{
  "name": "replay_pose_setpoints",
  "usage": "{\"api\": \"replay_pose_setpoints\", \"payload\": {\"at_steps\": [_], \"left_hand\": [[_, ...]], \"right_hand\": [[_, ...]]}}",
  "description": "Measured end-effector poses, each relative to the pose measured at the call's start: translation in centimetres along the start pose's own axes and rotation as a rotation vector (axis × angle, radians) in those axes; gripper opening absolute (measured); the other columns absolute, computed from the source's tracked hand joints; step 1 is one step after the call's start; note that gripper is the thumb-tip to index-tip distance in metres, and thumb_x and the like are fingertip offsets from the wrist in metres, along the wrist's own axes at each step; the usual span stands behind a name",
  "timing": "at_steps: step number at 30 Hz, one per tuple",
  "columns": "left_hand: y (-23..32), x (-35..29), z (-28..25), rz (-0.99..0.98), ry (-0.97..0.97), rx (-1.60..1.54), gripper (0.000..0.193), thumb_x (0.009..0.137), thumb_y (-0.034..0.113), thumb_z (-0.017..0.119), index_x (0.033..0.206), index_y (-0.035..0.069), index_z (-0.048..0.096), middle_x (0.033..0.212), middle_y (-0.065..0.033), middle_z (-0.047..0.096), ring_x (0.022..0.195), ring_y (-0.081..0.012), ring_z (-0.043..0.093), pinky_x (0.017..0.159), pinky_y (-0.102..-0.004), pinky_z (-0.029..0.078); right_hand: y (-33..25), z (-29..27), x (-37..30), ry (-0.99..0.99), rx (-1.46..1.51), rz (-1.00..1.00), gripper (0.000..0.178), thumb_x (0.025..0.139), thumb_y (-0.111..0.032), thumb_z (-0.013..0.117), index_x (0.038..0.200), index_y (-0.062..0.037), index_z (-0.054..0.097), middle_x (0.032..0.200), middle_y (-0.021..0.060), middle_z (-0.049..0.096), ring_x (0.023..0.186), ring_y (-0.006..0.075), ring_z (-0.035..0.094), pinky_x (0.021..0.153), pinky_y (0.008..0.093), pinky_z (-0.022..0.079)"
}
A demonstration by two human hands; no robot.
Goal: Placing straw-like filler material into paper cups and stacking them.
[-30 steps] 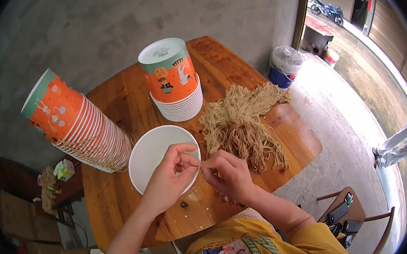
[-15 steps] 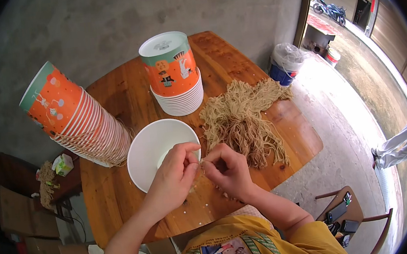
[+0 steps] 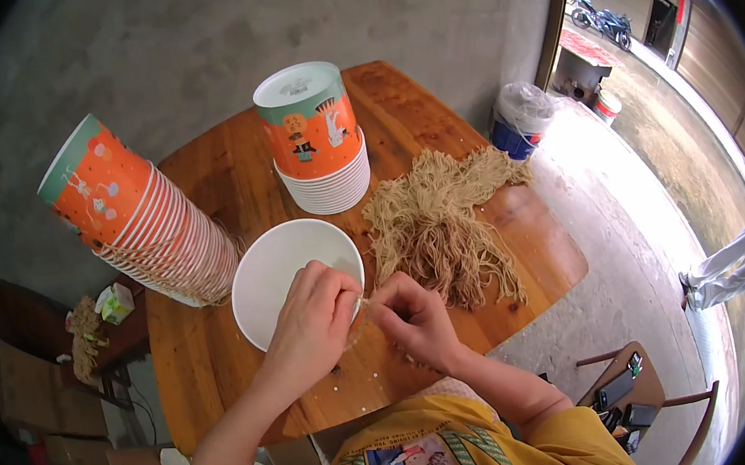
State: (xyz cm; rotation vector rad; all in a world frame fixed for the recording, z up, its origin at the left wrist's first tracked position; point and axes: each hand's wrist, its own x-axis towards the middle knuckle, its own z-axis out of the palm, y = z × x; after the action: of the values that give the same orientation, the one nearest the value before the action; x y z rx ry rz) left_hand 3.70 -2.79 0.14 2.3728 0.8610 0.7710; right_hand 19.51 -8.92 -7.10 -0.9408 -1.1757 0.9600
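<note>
My left hand point(image 3: 311, 317) is closed at the near right rim of a white paper bucket point(image 3: 280, 250), its fingertips pinched together. Close beside it, my right hand point(image 3: 417, 320) is also closed in a pinch. A short bit of tan string point(image 3: 364, 303) shows between the fingertips of both hands; where it runs behind the fingers is hidden. The bucket lies tilted with its mouth toward me. To the right of it spreads a loose pile of tan string point(image 3: 444, 226), darker toward its near part.
A stack of orange and green paper buckets point(image 3: 319, 139) stands upside down at the table's back. A taller stack point(image 3: 150, 209) rises at left, with tan string around it. White specks dot the wooden table point(image 3: 255, 405). A chair point(image 3: 625, 387) bearing small items is at right.
My left fingers have curled in further at the bucket rim. My right hand has dropped slightly, and a bit of string shows more plainly between the hands.
</note>
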Motion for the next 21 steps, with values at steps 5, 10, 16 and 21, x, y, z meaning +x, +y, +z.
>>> {"api": "replay_pose_setpoints", "payload": {"at_steps": [5,10,16,21], "left_hand": [[-0.2,0.1,0.0,-0.005,0.012,-0.023,0.004,0.091,0.004,0.054,0.094,0.003,0.053,0.092,-0.0132,0.051,0.09,-0.0332,0.053,0.08,-0.0415,0.045],[-0.2,0.1,0.1,-0.016,0.008,-0.04,0.004,0.091,0.005,0.053,0.094,0.003,0.053,0.091,-0.013,0.051,0.089,-0.033,0.053,0.08,-0.0414,0.044],[-0.3,0.2,0.2,-0.003,0.011,-0.029,0.003,0.092,0.005,0.052,0.091,0.003,0.051,0.09,-0.0133,0.052,0.088,-0.0331,0.052,0.078,-0.0422,0.044],[-0.4,0.2,0.3,0.087,0.065,0.095,0.006,0.087,-0.001,0.054,0.091,0.002,0.052,0.089,-0.0125,0.05,0.086,-0.0324,0.052,0.075,-0.04,0.044]], "right_hand": [[-0.4,0.3,-0.5,-0.061,0.103,0.153,0.008,0.096,-0.006,0.058,0.092,-0.0046,0.051,0.07,-0.0032,0.055,0.058,0.0026,0.052,0.052,0.0199,0.042],[0.0,0.7,-0.8,-0.049,0.163,0.194,0.006,0.094,-0.005,0.056,0.091,-0.0071,0.051,0.068,-0.0038,0.052,0.053,0.003,0.05,0.047,0.0189,0.039],[0.9,0.9,-1.3,-0.048,0.209,0.211,0.007,0.091,-0.001,0.055,0.09,-0.0075,0.053,0.076,-0.006,0.049,0.065,0.0009,0.045,0.057,0.0169,0.036],[1.6,1.8,-1.2,-0.032,0.213,0.146,0.005,0.089,-0.002,0.054,0.09,-0.0069,0.053,0.083,-0.0064,0.046,0.073,-0.0001,0.041,0.064,0.017,0.034]]}}
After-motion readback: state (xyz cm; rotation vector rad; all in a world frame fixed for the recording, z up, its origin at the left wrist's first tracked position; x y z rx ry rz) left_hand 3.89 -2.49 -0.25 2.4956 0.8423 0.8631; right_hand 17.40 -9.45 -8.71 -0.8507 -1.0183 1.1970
